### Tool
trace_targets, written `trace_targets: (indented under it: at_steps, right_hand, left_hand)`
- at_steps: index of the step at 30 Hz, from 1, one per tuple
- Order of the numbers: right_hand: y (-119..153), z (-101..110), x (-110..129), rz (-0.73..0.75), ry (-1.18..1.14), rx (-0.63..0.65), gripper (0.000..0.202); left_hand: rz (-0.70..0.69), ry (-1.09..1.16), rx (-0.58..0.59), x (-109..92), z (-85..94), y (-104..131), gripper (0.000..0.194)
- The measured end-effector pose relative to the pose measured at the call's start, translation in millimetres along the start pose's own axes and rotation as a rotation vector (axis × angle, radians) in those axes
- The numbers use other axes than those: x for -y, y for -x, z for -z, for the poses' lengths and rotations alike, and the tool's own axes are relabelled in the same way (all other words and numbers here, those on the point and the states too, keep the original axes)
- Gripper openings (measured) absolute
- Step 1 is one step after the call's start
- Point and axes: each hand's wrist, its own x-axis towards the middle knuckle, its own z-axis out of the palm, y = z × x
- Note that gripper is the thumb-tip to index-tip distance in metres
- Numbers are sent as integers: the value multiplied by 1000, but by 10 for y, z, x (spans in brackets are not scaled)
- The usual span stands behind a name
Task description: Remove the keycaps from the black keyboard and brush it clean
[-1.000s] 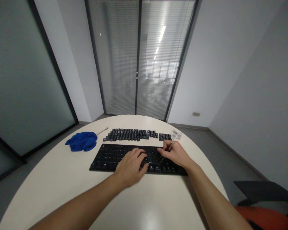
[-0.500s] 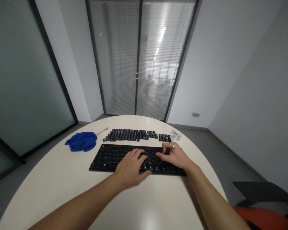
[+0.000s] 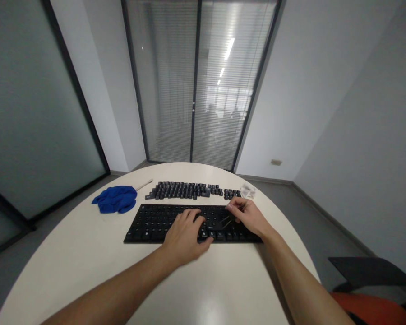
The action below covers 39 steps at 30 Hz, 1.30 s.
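A black keyboard [image 3: 152,224] lies across the round table, many of its keycaps off. My left hand [image 3: 186,234] rests on its middle with the fingers spread. Over the keyboard's right part, my right hand [image 3: 245,214] pinches a thin metal wire tool [image 3: 225,221], whose prongs point down-left towards the keys. Removed black keycaps [image 3: 181,190] stand in rows just behind the keyboard, with smaller groups farther right.
A crumpled blue cloth [image 3: 117,199] lies at the left, with a thin light stick [image 3: 144,184] beside it. A small clear item [image 3: 248,190] is behind my right hand. A red and black chair [image 3: 372,271] stands at the right.
My right hand has moved slightly right and up, so the wire tool's prongs show more clearly. The keyboard has turned a little; my left hand has barely shifted.
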Motion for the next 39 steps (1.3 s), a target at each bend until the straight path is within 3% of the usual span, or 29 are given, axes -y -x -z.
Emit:
trace_targets:
  at_steps: [10, 20, 39]
  right_hand:
    - [-37, 33, -76, -60, 91, -125, 48]
    - [-51, 25, -194, -146, -46, -16, 44]
    - [-15, -13, -136, -175, -255, 98, 43]
  left_hand:
    - [16, -15, -3, 33, -17, 4, 41]
    - [10, -16, -9, 41, -27, 4, 41]
    - [9, -6, -7, 47, -26, 6, 40]
